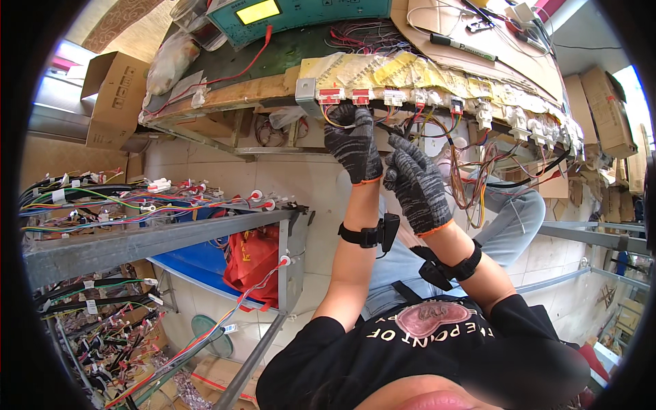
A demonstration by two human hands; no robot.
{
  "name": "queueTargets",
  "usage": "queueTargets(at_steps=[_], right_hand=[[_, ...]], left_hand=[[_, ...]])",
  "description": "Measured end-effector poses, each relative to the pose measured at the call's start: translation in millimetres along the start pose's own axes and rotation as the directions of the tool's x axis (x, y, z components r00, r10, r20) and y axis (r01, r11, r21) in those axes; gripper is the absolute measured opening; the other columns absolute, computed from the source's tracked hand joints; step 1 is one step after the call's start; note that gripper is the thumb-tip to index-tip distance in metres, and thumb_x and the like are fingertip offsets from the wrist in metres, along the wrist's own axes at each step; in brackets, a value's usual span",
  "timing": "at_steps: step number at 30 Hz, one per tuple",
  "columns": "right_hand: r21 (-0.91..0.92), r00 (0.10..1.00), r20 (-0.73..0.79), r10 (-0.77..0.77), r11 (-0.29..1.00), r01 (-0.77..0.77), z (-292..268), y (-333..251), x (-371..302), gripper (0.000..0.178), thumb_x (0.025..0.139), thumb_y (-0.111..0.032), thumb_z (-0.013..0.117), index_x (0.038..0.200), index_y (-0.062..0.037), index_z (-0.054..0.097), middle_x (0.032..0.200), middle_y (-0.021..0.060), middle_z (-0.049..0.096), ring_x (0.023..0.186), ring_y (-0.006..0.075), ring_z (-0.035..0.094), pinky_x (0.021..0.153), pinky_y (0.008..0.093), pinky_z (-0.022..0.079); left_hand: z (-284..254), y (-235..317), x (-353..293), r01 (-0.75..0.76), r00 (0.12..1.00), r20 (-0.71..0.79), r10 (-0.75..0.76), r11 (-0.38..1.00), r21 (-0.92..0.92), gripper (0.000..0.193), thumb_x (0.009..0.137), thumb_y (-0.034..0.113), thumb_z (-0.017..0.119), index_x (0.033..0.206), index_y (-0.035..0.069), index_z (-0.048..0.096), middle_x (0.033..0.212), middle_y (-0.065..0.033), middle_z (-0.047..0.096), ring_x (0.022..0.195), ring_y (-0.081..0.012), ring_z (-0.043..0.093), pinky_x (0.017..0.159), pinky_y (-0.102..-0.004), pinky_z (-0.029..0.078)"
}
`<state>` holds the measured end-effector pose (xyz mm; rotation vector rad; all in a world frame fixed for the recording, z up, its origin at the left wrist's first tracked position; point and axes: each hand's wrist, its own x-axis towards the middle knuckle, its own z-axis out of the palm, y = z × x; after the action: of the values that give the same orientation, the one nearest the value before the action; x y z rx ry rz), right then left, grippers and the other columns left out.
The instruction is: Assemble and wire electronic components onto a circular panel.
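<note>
Both my hands wear dark grey knitted gloves with orange cuffs. My left hand (353,145) is raised to the bench's front edge, fingers curled around thin wires (329,117) that drop from a red-and-white connector (331,96). Beside it sits a second red-and-white connector (361,97). My right hand (418,183) is a little lower and to the right, fingers closed together near dark cables under the edge; what they grip is hidden. A row of white connectors (393,98) continues rightward along the edge, and a bundle of coloured wires (471,181) hangs beyond my right hand.
A teal instrument with a lit yellow display (301,19) stands on the bench, a red lead plugged into it. A marker (463,46) lies on cardboard. Wire harnesses (137,198) rest on a metal rack (164,239) at left, near a blue bin (198,273) holding red cloth.
</note>
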<state>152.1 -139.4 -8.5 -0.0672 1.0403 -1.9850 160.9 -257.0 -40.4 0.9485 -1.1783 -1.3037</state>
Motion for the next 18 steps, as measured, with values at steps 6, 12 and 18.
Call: queueTargets(at_steps=[6, 12, 18], right_hand=[[-0.059, 0.999, -0.043, -0.021, 0.998, 0.019, -2, -5, -3, 0.029, 0.089, -0.009, 0.054, 0.116, -0.0001, 0.051, 0.079, 0.005, 0.056, 0.063, 0.0123, 0.053, 0.056, 0.0254, 0.045], [0.01, 0.999, -0.037, -0.005, 1.0, 0.005, -2, -3, -3, 0.029, 0.088, -0.008, 0.054, 0.117, -0.0006, 0.051, 0.083, 0.0064, 0.057, 0.063, 0.0129, 0.054, 0.055, 0.0266, 0.046], [0.066, 1.0, -0.022, 0.005, 0.998, -0.004, 5, -3, 4, 0.031, 0.09, -0.008, 0.051, 0.12, -0.0026, 0.047, 0.084, 0.0096, 0.059, 0.061, 0.0134, 0.054, 0.052, 0.0257, 0.045]], left_hand=[[1, 7, 0, -0.05, 0.996, -0.069, 0.057, 0.995, 0.089, 0.009, 0.075, 0.008, 0.063, 0.074, -0.001, 0.061, 0.067, -0.0048, 0.063, 0.06, -0.0127, 0.055, 0.059, -0.0288, 0.044], [-9, 10, 9, 0.003, 0.997, 0.075, -0.006, 0.999, 0.044, 0.011, 0.078, 0.008, 0.059, 0.071, -0.001, 0.061, 0.064, -0.0034, 0.062, 0.057, -0.0116, 0.054, 0.058, -0.028, 0.044], [-10, -23, 21, 0.498, 0.867, 0.302, -0.396, 0.685, -0.531, 0.018, 0.077, 0.004, 0.058, 0.095, 0.003, 0.059, 0.089, -0.0076, 0.061, 0.076, -0.0197, 0.061, 0.066, -0.0336, 0.053]])
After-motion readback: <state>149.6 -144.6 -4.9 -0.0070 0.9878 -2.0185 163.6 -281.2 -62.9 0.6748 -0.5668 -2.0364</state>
